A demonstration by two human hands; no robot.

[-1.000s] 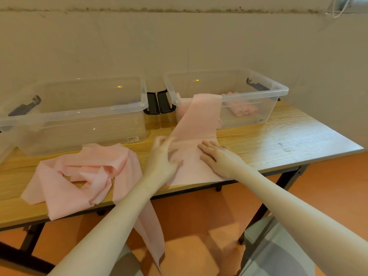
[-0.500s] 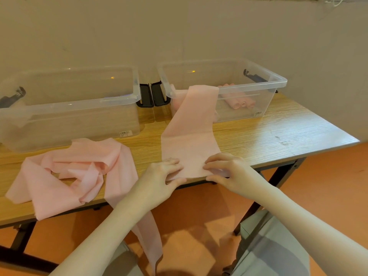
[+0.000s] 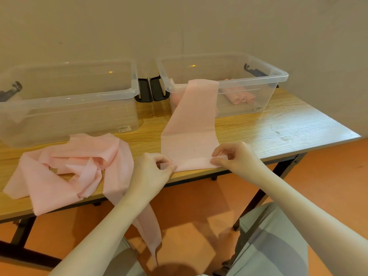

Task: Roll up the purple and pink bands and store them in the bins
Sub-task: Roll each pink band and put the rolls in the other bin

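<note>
Band in hand: a pink band (image 3: 189,134) lies flat on the table (image 3: 278,124), its near end at the table's near edge, its far end draped over the rim of the right bin (image 3: 278,76).
Left hand (image 3: 153,172): fingers curled, pinching the band's near left corner.
Right hand (image 3: 235,156): thumb and fingers pinching the near right corner, the first fold seemingly just starting.
Stored: pink rolls (image 3: 241,96) already lie in the right bin; the left bin (image 3: 79,96) looks almost empty.
Waiting: a loose pink heap (image 3: 79,166) lies left of the hands, one tail hanging off the near edge.
Risk: uneven pinches would probably skew the roll; pulling could drag the far end off the rim.
Risk, edge: working at the near edge, the roll could slip to the floor.
Room: bare wood lies right of the band, with a narrower strip between band and heap.
</note>
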